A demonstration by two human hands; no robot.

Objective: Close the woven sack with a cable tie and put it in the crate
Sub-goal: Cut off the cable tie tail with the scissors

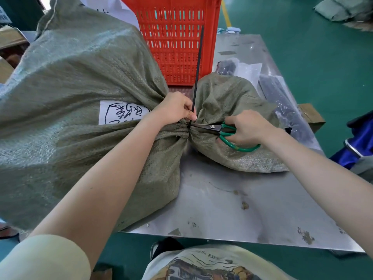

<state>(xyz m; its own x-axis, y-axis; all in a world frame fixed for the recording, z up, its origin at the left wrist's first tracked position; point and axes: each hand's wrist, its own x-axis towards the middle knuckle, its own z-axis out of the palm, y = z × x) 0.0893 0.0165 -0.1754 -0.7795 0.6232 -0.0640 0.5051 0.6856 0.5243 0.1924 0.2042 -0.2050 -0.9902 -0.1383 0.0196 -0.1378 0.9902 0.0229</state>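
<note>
Woven sack: lies on its side on the steel table, bulk to my left, gathered neck at centre, loose mouth fanned out to the right.
Cable tie: black, cinched round the neck; long free tail stands straight up in front of the crate.
Left hand: fingers pinched shut on the tail, just above the neck, holding it upright.
Right hand: fingers curled round the green handles of the scissors; blades point left and meet the tail at the neck.
Blade gap: narrow or shut, cannot tell at this size.
Stage, in my judgement: sack closed, excess tail about to be trimmed; sack not yet in the crate.
Crate: orange, slotted, standing at the far edge of the table, just behind the neck.
Label: white paper with handwriting on the sack, beside my left wrist.
Risk one: blades sit against the bunched weave; a low cut could nick the fabric or the locked loop and free the neck.
Risk two: my left fingertips are close to the blades.
Risk three: sack looks bulky beside the crate; fit may be tight.
Hidden: tie's lock head, sack contents, crate's interior and top edge.
Unclear: dark plastic-wrapped items at the right of the table.
</note>
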